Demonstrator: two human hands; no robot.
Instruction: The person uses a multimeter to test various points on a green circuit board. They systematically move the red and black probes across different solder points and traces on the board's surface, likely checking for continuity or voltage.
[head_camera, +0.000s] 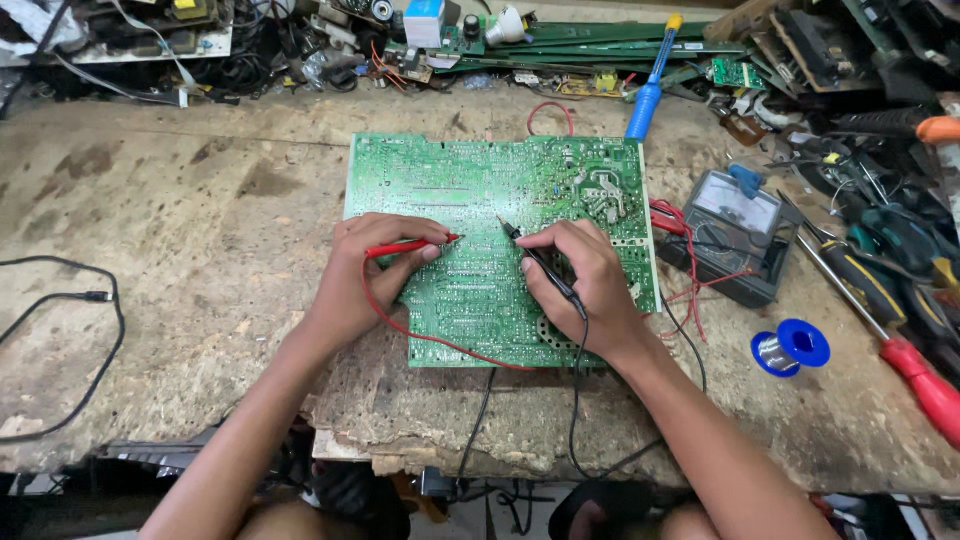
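Red probe (410, 246), black probe (540, 262) tips on green PCB (470, 180), flat.

Both bare forearms reach forward from below, converging toward the middle. The left hand (365, 265) is curled in a pinch, fingertips pointing right. The right hand (575, 285) mirrors it, knuckles up, fingers pinched pen-style.

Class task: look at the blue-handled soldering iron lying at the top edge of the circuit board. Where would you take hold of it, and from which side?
Grip the soldering iron around its thick blue handle, probably coming from the right, where the bench beside the handle is less crowded. It lies slanted, with its yellow end pointing up into the clutter. The handle end nearest the green circuit board is the most exposed and easiest to reach.
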